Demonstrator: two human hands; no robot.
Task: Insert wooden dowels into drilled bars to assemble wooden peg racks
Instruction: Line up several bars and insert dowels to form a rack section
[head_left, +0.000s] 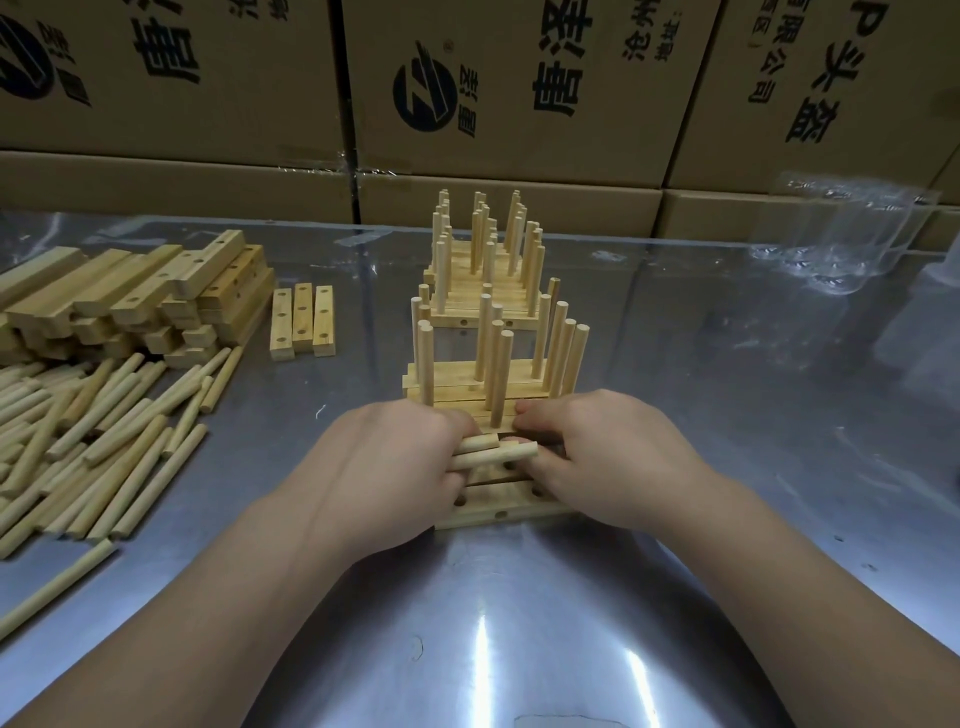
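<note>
"Behind the table," the student asked, "what writing could be read?"

"On the stacked cartons (519, 156) black print lay turned on its side. A round logo (423, 93) sat beside the large characters 唐泽, with smaller lines reading 沧州 and 地址. The right-hand carton bore 有限公司 and 头盔. Clear tape (311, 161) ran along a carton seam."

"And what lay around the work?"

"Everything rested on the shiny metal table (519, 623). At left was a heap of drilled bars (130, 296), with three more bars (302, 319) laid side by side just right of it. In front of the heap spread the loose dowels (93, 426), and one stray dowel (52, 587) lay apart near the left edge. The finished racks (488, 374) stood in a row straight ahead, pegs upright, the nearest close against the hands. A clear plastic container (841, 234) stood at far right. Both hands covered most of the unpegged bars (483, 517); only a few empty holes and the near edge showed."

"How were the hands set?"

"The left hand (384, 462) was closed round two dowels (493, 453). It held them nearly level, their free ends pointing right over the unpegged bars. The right hand (602, 457) met those ends, its fingers curled down onto the wood. Whether it pinched a dowel or merely pressed on the bars could not be told."
</note>
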